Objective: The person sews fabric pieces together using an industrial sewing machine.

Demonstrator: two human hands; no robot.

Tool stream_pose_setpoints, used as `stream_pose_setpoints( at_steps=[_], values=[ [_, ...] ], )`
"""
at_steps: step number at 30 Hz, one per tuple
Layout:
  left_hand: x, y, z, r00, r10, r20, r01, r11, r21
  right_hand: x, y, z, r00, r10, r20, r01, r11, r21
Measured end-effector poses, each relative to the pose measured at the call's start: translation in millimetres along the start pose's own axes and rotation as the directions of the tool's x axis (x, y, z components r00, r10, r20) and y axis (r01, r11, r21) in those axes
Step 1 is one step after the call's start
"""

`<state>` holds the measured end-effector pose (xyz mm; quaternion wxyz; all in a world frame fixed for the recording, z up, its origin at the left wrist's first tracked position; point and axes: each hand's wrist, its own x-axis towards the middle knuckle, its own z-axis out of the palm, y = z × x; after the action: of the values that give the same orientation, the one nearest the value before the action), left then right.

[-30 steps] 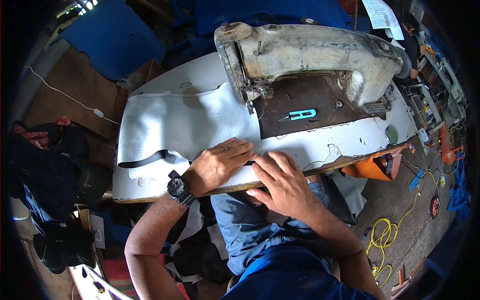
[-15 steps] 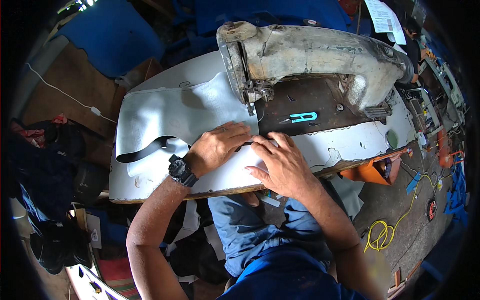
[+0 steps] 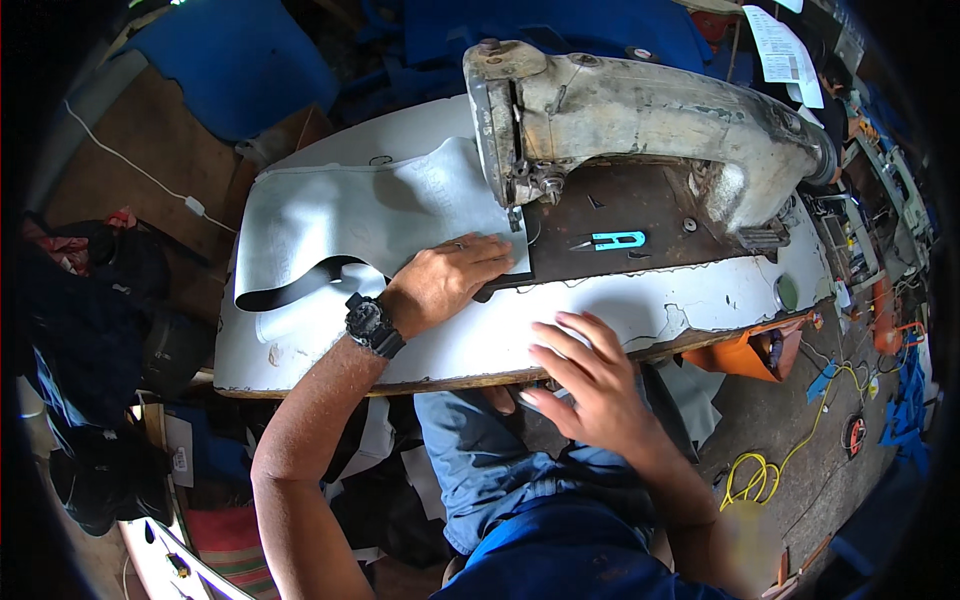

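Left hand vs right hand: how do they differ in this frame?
The left hand lies on the grey sheet; the right hand is off it, near the white table's front edge.
The left hand's fingers lie close together; the right hand's are spread.
Both are gloveless.

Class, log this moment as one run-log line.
left hand: resting on grey sheet | right hand: empty, off sheet | turquoise snips: on dark bed of sewing machine
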<state>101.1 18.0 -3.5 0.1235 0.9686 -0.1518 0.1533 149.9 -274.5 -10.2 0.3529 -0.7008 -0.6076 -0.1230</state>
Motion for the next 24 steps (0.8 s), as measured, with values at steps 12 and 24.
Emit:
stream_pose_setpoints(
  at_steps=[12,24],
  values=[
    [2.9,-3.8,-1.2,0.999,0.038,0.006,-0.039,0.996,0.085,-77.9,174.8,-133.5,0.868,0.395,-0.301,-0.497,0.687,-0.530],
    [10.5,-18.9,-6.1,1.000,0.022,0.020,-0.023,0.999,0.049,-81.5,178.6,-131.8,0.892,0.370,-0.262,-0.452,0.682,-0.575]
  ],
)
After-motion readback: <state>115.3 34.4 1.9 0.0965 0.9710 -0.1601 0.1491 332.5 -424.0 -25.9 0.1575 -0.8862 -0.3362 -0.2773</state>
